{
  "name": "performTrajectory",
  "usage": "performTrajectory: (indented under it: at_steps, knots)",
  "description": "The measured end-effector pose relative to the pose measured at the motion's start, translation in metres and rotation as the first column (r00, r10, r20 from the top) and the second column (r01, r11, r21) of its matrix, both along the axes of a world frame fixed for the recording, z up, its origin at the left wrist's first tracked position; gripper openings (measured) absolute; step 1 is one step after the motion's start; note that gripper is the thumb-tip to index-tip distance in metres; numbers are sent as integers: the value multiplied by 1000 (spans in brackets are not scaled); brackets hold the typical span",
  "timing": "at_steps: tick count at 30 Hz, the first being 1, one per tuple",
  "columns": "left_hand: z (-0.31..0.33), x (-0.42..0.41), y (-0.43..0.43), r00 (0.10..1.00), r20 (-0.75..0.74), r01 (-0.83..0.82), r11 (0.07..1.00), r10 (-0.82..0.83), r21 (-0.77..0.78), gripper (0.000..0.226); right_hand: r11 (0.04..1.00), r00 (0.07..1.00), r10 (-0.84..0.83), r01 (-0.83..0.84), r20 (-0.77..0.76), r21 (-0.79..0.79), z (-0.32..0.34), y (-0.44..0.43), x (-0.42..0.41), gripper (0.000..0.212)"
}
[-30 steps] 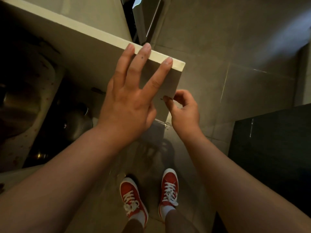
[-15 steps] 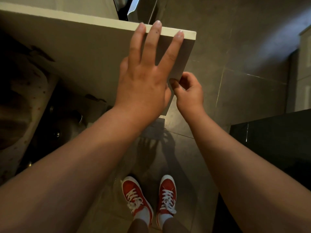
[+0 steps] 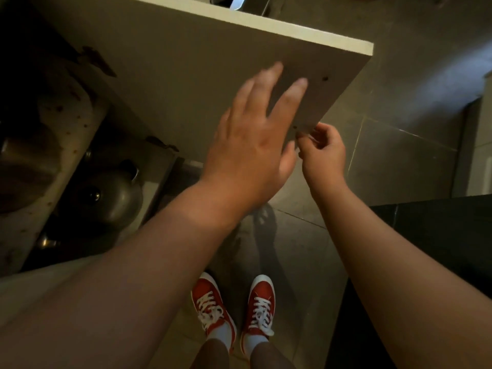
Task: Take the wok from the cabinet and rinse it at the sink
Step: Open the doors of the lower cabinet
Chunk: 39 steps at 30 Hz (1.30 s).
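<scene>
Left hand [image 3: 247, 145] flat w/ fingers spread over cabinet door [image 3: 186, 75]; right hand [image 3: 322, 153] pinches door's lower corner (metal pots [image 3: 114, 193] inside).

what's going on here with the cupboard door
A person stands at a low kitchen cabinet with its door swung open. The right hand pinches the door's lower corner, while the left hand, fingers spread and blurred, hovers in front of the door's face. Inside the dark cabinet sit metal pots, one with a knobbed lid. Nothing has been taken out yet. Red sneakers show on the tiled floor below.
</scene>
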<state>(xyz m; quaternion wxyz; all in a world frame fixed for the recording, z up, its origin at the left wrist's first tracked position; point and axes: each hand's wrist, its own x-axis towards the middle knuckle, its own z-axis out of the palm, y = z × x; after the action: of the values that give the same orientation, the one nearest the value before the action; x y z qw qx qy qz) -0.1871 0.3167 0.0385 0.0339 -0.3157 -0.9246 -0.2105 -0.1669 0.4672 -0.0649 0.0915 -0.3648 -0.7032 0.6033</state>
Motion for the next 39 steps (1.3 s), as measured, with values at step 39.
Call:
performTrajectory:
  at_steps: [39]
  knots:
    - [-54, 123, -263, -97, 688, -764, -497, 719, 412, 58, -297, -301, 953, -943, 10, -151, -14, -386, -21, 69]
